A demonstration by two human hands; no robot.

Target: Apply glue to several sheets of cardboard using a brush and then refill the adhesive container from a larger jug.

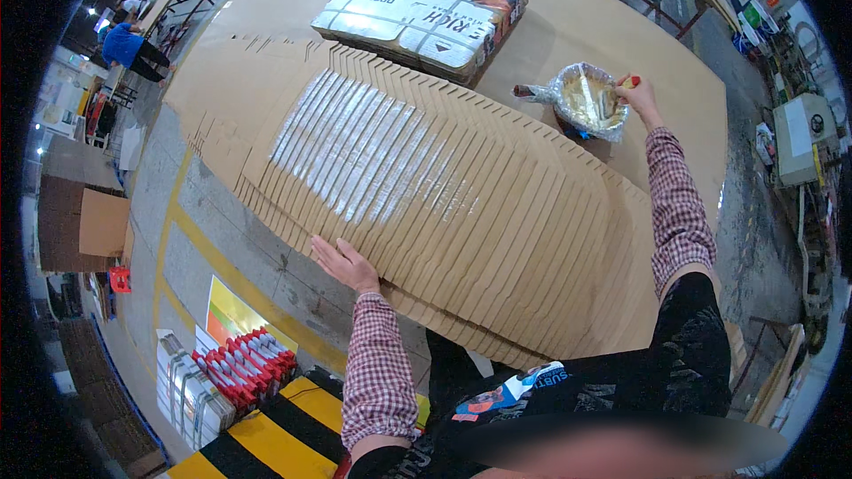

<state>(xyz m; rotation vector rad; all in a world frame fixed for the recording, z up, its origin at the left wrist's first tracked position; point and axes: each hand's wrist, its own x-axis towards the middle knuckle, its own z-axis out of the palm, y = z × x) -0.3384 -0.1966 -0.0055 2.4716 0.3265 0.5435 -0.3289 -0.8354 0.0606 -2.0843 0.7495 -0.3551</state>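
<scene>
A long row of overlapping brown cardboard sheets (506, 231) lies fanned out before me, with shiny wet-looking streaks across the left part. My left hand (346, 266) rests on their near left edge, its fingers stretched out and holding nothing. To the far right, my right hand (637, 96) grips a brush by its handle, which shows a red and yellow end. Its lower part dips into a pot (568, 93) wrapped in clear plastic, with a stubby handle pointing left. Brownish-yellow stuff shows inside the pot; the bristles are hard to make out.
Beyond the sheets sits a strapped stack of printed white cartons (426, 13) on the brown table top (683, 62). At lower left, red-and-white folded pieces (244, 364) stand by a yellow-and-black striped surface (275, 430). A person in blue (129, 44) is far left.
</scene>
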